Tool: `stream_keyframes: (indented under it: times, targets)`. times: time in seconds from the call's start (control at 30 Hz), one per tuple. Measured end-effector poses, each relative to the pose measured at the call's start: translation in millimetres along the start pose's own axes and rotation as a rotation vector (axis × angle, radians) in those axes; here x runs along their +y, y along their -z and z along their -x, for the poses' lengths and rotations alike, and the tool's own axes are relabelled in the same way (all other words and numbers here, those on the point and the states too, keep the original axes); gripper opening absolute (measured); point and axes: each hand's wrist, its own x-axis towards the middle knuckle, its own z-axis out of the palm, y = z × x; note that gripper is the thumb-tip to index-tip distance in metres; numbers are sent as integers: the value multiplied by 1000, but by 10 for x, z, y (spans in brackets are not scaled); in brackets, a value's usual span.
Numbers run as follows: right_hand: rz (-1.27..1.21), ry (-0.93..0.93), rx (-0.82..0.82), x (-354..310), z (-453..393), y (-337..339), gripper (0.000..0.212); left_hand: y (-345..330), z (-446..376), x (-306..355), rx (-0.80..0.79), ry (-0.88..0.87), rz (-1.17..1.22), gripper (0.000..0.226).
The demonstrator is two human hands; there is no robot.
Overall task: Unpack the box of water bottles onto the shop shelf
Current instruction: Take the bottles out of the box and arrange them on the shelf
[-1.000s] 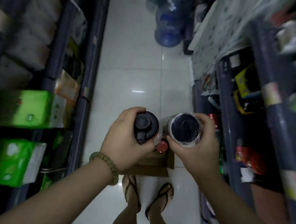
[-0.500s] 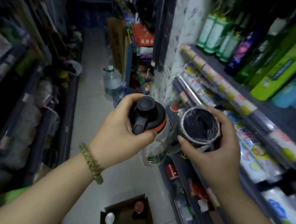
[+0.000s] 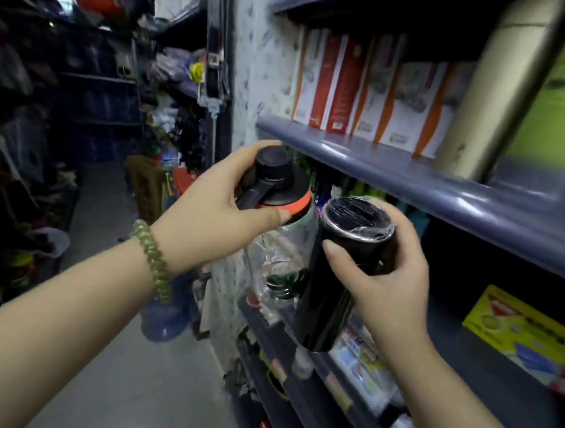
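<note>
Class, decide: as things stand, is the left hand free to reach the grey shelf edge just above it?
Probably not empty-handed: the left hand grips the clear bottle by its lid. The grey shelf edge lies close above, with nothing between.

left hand (image 3: 209,216) on clear bottle (image 3: 280,259) | right hand (image 3: 389,281) on wrapped bottle (image 3: 339,282), right beside it | both below shelf edge (image 3: 407,184) | boxes (image 3: 362,97) on that shelf

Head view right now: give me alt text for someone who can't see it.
A person holds two bottles up beside a shop shelf: the left hand grips a clear bottle by its black lid, the right hand grips a black bottle wrapped in film. Boxed goods stand on the shelf above.
</note>
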Motion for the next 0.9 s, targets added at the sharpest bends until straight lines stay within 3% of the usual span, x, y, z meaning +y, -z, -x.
stream_keyframes:
  times: [0.23,0.43,0.57,0.7,0.8,0.83,0.9]
  targets:
    - [40,51,29,-261,-498,185,53,78,-728,251,-2,17,105,75]
    - [105,85,51,-454,-936,164,45,196,-1273,395,-28,10,74,67]
    - [137,117,84,-527,-1228,142,50,313,-1571,442,-51,-11,110,50]
    - [103,156,148,-576,-1533,90,51,435,-1911,430,-47,-25,85,80]
    - [117,218,199,-623,-1790,56,48,511,-2192,430,-7,-38,120,91]
    - [129,241,220,-636,-1871,48,49,527,-2288,429,-9,-46,143,90]
    - [154,273,264,-649,-2029,27,53,524,-2465,431,-25,-78,190,63]
